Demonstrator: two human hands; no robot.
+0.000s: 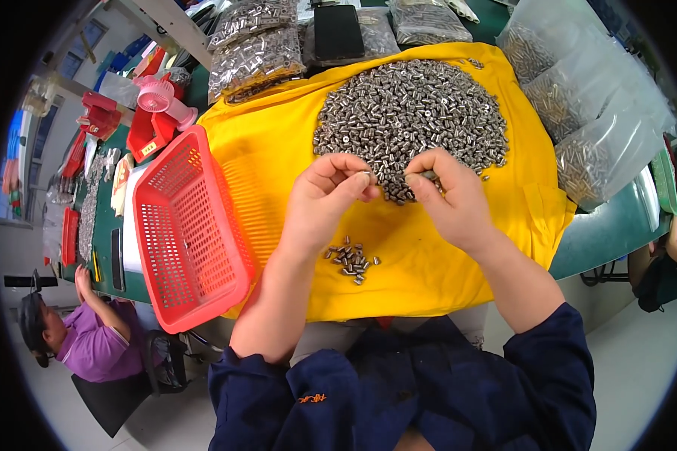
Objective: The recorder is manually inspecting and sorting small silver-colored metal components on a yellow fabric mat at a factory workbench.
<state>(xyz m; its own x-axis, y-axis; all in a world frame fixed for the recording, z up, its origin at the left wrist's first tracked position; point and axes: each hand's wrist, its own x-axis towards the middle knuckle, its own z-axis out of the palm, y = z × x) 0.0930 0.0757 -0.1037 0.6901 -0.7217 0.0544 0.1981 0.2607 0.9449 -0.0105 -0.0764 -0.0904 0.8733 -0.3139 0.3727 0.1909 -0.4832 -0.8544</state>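
Note:
A large heap of small silvery metal cylinders (414, 113) lies on a yellow cloth (459, 263). At its near edge my left hand (323, 195) is pinched, thumb against forefinger, with a bit of a small metal cylinder (368, 174) showing at the tips. My right hand (453, 197) is closed likewise, a small metal cylinder (429, 175) between thumb and curled forefinger. The two hands are apart. Nearer to me, below my left hand, a little pile of the same cylinders (351, 261) rests on the cloth.
A red perforated basket (237, 282) stands left of the cloth. Clear bags of metal parts (257, 60) and a black phone (338, 32) lie at the back; more bags (583, 161) line the right. A pink fan (156, 96) stands back left. Another person (101, 338) sits at left.

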